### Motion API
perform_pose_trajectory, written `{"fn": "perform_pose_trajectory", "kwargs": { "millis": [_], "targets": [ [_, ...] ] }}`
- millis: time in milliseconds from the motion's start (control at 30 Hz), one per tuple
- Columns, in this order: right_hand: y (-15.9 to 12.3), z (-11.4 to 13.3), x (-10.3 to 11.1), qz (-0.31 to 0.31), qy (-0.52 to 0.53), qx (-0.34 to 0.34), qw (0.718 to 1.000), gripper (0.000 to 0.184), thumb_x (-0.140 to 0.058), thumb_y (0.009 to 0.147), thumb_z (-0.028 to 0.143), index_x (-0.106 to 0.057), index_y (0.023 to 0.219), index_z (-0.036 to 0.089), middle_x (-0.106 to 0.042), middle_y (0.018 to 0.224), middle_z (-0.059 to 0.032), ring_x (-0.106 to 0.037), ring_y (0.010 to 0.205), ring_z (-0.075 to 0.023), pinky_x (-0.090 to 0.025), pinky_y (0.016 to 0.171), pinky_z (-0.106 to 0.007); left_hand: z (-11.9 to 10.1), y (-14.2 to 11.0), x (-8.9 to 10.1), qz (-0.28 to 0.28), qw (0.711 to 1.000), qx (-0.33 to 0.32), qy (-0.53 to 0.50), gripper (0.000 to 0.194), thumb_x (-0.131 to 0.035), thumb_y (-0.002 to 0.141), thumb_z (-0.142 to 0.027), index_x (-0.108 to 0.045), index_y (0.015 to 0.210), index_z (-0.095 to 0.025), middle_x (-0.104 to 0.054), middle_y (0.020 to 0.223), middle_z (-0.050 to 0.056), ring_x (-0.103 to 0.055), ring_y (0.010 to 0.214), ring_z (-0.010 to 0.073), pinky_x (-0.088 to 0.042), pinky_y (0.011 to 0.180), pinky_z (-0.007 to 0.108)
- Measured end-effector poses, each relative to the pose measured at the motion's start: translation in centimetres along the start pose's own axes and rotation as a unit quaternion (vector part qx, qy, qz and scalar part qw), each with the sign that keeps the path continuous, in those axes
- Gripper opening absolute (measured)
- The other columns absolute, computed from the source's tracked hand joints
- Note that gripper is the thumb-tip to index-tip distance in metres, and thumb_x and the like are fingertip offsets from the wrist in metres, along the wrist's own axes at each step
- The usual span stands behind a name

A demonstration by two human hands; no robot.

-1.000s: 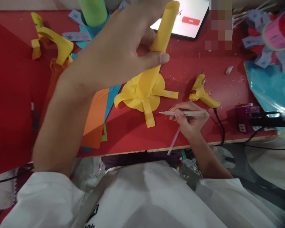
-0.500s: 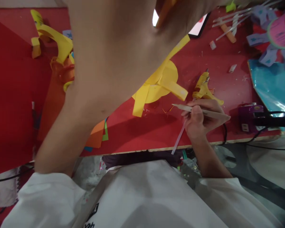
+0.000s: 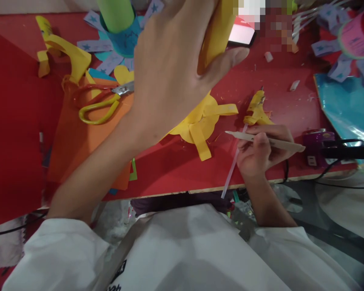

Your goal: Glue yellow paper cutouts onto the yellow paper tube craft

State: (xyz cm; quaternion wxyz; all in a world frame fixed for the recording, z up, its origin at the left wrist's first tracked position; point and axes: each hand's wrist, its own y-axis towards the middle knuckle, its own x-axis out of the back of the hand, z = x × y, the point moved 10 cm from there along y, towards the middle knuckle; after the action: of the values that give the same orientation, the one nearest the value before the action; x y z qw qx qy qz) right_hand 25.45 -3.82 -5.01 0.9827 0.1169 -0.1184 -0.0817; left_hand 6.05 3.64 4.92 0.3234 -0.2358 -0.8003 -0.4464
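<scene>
My left hand (image 3: 172,68) is closed around a yellow paper tube (image 3: 220,32), its thumb stretched along the near side. Below the wrist shows a yellow scalloped paper piece (image 3: 197,117) with looped strips sticking out; where it meets the tube is hidden. My right hand (image 3: 257,155) grips a pale marker (image 3: 285,145), tip pointing left towards the yellow strips. Just behind that hand lies a yellow glue gun (image 3: 256,109), and a clear glue stick (image 3: 230,178) runs from it past my fingers to the table edge.
Scissors (image 3: 100,111) with red and yellow handles lie on orange paper (image 3: 79,141) at left. Behind them stands a blue-green paper tube (image 3: 121,36) with lilac strips. At right are a pink tube craft (image 3: 358,40), a blue plastic packet (image 3: 348,105) and a purple socket block (image 3: 317,145).
My left hand has lowered and shifted right, uncovering the scissors and the blue-green tube. The yellow paper piece has turned, its strips pointing elsewhere. My right hand has moved slightly right with the marker.
</scene>
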Motion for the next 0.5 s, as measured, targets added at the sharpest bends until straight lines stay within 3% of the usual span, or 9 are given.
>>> {"fn": "perform_pose_trajectory", "kwargs": {
  "millis": [133, 200, 333, 433, 500],
  "targets": [
    [1.1, -1.3, 1.0, -0.022, 0.013, -0.005, 1.0, 0.037, -0.076, 0.095, 0.059, -0.059, 0.081, 0.028, -0.051, 0.054, 0.005, -0.051, 0.043, -0.014, -0.043, 0.046, -0.029, 1.2, 2.0, 0.6, -0.02, 0.992, 0.106, 0.067, 0.039, -0.054, 0.114, -0.048, -0.066, 0.126, -0.012, -0.069, 0.107, 0.005, -0.077, 0.111, 0.0232, -0.057, 0.084, 0.03],
    [1.7, -2.4, 2.3, -0.061, 0.056, -0.01, 0.996, 0.04, -0.071, 0.094, 0.061, -0.054, 0.078, 0.029, -0.043, 0.051, 0.007, -0.041, 0.039, -0.0124, -0.035, 0.041, -0.029, 2.1, 2.7, 0.5, -0.001, 0.983, 0.17, 0.07, 0.036, -0.065, 0.11, -0.042, -0.066, 0.123, -0.009, -0.069, 0.104, 0.006, -0.075, 0.104, 0.0205, -0.055, 0.085, 0.031],
    [1.8, -4.6, 4.3, -0.161, 0.182, -0.03, 0.969, 0.031, -0.07, 0.084, 0.048, -0.049, 0.071, 0.03, -0.033, 0.046, 0.0086, -0.026, 0.035, -0.0107, -0.02, 0.036, -0.028, 3.1, 3.3, 0.4, 0.02, 0.98, 0.192, 0.052, 0.035, -0.061, 0.112, -0.043, -0.068, 0.115, -0.009, -0.066, 0.099, 0.005, -0.074, 0.098, 0.0196, -0.054, 0.084, 0.033],
    [0.6, -2.9, 4.8, -0.213, 0.127, 0.038, 0.968, 0.024, -0.072, 0.083, 0.041, -0.057, 0.07, 0.028, -0.043, 0.049, 0.0056, -0.035, 0.037, -0.0106, -0.028, 0.037, -0.028, 3.0, 3.5, -0.1, 0.029, 0.992, 0.121, 0.017, 0.037, -0.048, 0.118, -0.047, -0.063, 0.12, -0.013, -0.069, 0.102, 0.005, -0.076, 0.098, 0.0186, -0.057, 0.087, 0.034],
    [0.0, -1.1, 4.3, -0.195, 0.084, 0.084, 0.974, 0.021, -0.075, 0.087, 0.038, -0.066, 0.073, 0.026, -0.054, 0.056, 0.0025, -0.045, 0.039, -0.0112, -0.033, 0.038, -0.028, 2.3, 3.1, -0.9, 0.061, 0.996, 0.069, -0.018, 0.039, -0.036, 0.121, -0.047, -0.057, 0.126, -0.015, -0.07, 0.112, 0.007, -0.076, 0.109, 0.0212, -0.058, 0.089, 0.035]
  ]
}}
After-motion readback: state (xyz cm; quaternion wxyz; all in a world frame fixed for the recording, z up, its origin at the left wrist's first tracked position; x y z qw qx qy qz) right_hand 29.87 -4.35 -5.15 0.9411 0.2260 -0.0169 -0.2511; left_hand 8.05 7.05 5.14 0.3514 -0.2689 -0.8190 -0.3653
